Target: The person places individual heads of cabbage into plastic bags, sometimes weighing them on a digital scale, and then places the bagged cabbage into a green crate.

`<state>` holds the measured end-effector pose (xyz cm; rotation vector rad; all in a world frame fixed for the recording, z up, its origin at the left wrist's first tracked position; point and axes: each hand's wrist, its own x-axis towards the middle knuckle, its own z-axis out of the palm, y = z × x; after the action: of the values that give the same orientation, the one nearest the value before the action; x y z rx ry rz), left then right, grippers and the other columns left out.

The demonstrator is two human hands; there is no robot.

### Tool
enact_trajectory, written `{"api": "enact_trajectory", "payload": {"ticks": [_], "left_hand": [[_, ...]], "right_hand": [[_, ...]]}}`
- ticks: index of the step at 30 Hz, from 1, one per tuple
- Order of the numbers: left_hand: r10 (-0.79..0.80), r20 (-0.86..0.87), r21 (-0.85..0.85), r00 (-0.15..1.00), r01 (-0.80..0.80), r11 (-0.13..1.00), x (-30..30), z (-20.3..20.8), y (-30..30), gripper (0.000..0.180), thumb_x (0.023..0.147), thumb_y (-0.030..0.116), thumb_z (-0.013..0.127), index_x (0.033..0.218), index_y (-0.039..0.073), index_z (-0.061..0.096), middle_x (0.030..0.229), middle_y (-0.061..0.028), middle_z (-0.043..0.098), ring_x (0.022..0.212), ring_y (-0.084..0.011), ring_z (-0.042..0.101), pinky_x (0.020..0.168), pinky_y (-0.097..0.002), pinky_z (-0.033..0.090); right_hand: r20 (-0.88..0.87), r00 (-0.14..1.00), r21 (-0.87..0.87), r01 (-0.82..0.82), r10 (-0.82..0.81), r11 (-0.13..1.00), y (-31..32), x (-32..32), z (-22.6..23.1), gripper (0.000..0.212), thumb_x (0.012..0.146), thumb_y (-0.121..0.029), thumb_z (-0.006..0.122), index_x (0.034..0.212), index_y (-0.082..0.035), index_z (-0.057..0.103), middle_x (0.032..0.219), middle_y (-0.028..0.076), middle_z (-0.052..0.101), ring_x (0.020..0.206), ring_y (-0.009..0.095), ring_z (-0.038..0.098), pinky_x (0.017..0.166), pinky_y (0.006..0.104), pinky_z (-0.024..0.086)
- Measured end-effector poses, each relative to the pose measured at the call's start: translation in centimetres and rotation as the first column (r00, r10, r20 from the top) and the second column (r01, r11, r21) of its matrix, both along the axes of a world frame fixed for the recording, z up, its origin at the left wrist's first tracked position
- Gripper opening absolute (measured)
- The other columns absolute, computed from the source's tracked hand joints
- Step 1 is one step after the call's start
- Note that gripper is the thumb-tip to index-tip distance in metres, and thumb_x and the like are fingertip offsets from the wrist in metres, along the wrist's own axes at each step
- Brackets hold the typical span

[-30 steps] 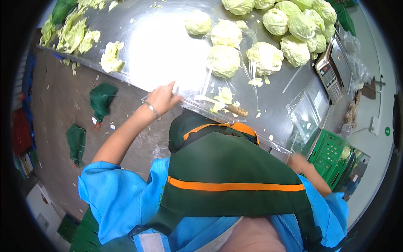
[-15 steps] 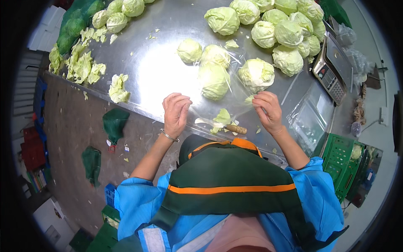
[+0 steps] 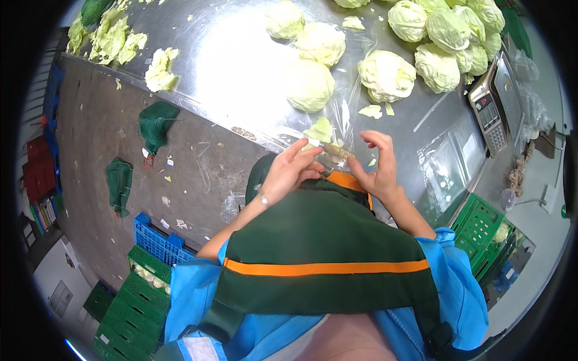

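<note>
Half a second ago the person's bare hands stood well apart; now the left hand (image 3: 291, 171) and the right hand (image 3: 380, 174) have drawn closer together at the near edge of the grey metal tabletop (image 3: 400, 141), with the wooden handle of a knife (image 3: 336, 150) showing between them. The right hand's grip is spread, thumb clear of the curved fingers; the left hand's fingers bend over one another, and I can't tell whether they pinch anything. A sheet of thin clear plastic film (image 3: 345, 114) runs creased along the tabletop toward the hands, past the round pale-green cabbages (image 3: 310, 85), so the handling now looks centred on the film's near end, with no cabbage in either hand. Counting from here: one knife, three cabbages bunched left of the film, one lone cabbage (image 3: 387, 76) to its right, and a heap of cabbages (image 3: 447, 30) farther right, too overlapped to number. There is one silver scale with a keypad (image 3: 490, 117), and two green net sacks (image 3: 158, 123) lie on the brownish floor (image 3: 90, 132).
</note>
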<state>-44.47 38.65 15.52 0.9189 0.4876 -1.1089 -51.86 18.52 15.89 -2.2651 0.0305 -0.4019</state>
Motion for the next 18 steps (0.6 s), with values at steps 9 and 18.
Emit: {"api": "enact_trajectory", "payload": {"ticks": [9, 18], "left_hand": [[-0.134, 0.855, 0.249, 0.501, -0.171, 0.953, 0.2, -5.0, -2.9, 0.03, 0.084, -0.004, 0.047, 0.112, 0.001, 0.058, 0.11, -0.0115, 0.055, 0.09, -0.0199, 0.057, 0.076, -0.0308, 0.047], [-0.421, 0.906, 0.314, -0.042, -0.6, 0.736, 11.9, -5.3, -11.4, 0.035, 0.079, 0.008, 0.061, 0.113, 0.004, 0.056, 0.105, -0.0148, 0.055, 0.095, -0.0318, 0.052, 0.081, -0.0394, 0.042]], "right_hand": [[0.034, 0.985, -0.331, -0.15, 0.171, 0.932, 1.8, 7.0, 2.1, 0.033, 0.066, -0.009, 0.067, 0.097, -0.016, 0.062, 0.097, 0.001, 0.053, 0.091, 0.02, 0.048, 0.081, 0.0364, 0.031], [0.012, 0.971, 0.052, -0.237, 0.237, 0.97, 1.7, 9.2, 5.1, 0.039, 0.065, -0.009, 0.067, 0.103, -0.013, 0.059, 0.105, 0.003, 0.051, 0.095, 0.021, 0.048, 0.082, 0.0372, 0.032]]}}
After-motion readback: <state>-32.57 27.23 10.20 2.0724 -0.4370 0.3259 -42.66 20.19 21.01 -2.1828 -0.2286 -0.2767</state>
